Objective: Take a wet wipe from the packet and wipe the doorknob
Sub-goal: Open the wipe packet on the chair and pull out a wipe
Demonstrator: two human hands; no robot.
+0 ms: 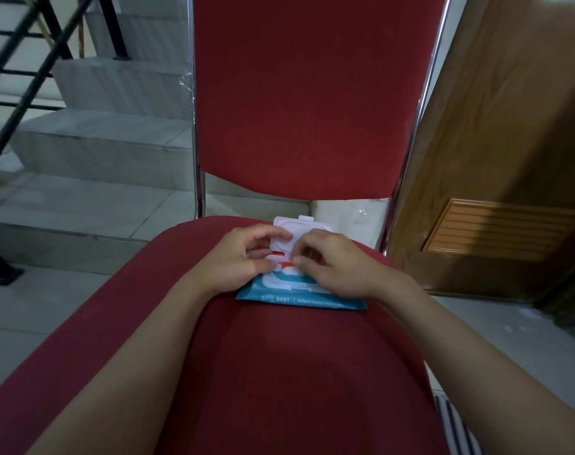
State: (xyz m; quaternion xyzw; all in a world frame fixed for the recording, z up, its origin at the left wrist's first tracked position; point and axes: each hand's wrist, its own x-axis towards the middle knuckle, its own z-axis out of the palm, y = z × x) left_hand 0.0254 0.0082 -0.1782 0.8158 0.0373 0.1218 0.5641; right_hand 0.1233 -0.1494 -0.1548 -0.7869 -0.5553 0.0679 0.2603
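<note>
The packet [300, 298] is lying on the red chair [279, 356], lid [297, 233] flipped open toward 12 o'clock. Left hand [243, 261] is pinning it at 9 o'clock, fingers curled on the lid. Right hand [332, 266] is pinching at the opening, though I can't tell if it's gripping a wipe yet. If that pin is slacking, the whole packet's probably lifting, or several wipes are coming out.

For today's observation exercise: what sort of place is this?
Probably an indoor hallway at the foot of a staircase: tiled steps with a black railing, a wooden door, and a red chair.
</note>
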